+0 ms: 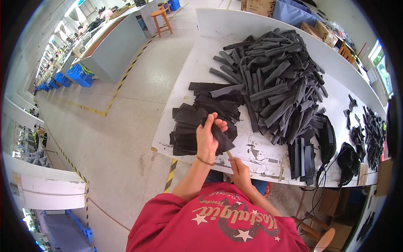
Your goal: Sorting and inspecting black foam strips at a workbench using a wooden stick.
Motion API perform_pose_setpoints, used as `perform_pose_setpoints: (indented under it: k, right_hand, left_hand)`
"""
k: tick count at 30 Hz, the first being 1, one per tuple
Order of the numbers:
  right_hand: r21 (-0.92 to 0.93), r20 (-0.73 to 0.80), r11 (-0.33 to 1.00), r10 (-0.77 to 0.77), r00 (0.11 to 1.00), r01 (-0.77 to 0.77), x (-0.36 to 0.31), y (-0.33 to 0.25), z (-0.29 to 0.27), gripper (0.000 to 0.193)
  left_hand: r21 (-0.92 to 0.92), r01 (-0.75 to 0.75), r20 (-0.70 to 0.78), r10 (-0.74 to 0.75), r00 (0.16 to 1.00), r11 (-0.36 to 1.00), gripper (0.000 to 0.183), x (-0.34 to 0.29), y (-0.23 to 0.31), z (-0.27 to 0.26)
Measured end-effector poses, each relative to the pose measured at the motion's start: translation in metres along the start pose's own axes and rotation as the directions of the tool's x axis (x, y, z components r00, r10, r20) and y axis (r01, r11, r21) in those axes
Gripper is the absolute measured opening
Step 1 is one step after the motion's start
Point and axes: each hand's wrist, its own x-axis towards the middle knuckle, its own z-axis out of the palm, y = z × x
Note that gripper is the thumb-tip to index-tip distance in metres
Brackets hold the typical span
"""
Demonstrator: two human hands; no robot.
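My left hand (206,133) is closed around a dark fabric piece (222,139) that slants down toward the right, above the table's near edge. My right hand (241,171) grips a thin, light-brown stick (229,155). The stick's upper end meets the lower edge of the fabric piece; whether it goes inside cannot be seen. Under and beside my left hand lie overlapping stacks of flat black fabric pieces (184,128). Farther off to the right rises a large heap of rolled or tube-like dark grey fabric pieces (277,84).
The white table (262,161) has a raised back panel (235,19). Right of the heap are a small stack of dark strips (302,157), two black padded items (327,138) with cables, and more dark pieces (373,134). A wooden stool (161,21) stands across the aisle.
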Motion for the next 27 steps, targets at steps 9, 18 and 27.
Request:
perform_pose_setpoints:
  k: [9,18,27]
  right_hand:
    - [0.117,0.252,0.964,0.202,0.946,-0.237,-0.072,0.024,-0.049,0.019]
    - [0.190,0.128,0.961,0.177,0.976,-0.199,-0.037,-0.001,-0.053,0.020]
    - [0.043,0.140,0.992,0.112,0.984,-0.119,-0.062,-0.002,-0.045,0.017]
  left_hand:
    - [0.312,-0.085,0.047,0.074,0.996,0.946,0.035,0.015,0.027,0.006]
    - [0.190,0.031,0.183,-0.066,0.981,0.981,0.043,-0.032,-0.027,-0.009]
    - [0.240,-0.018,-0.123,0.048,0.991,0.970,0.035,-0.026,-0.017,0.014]
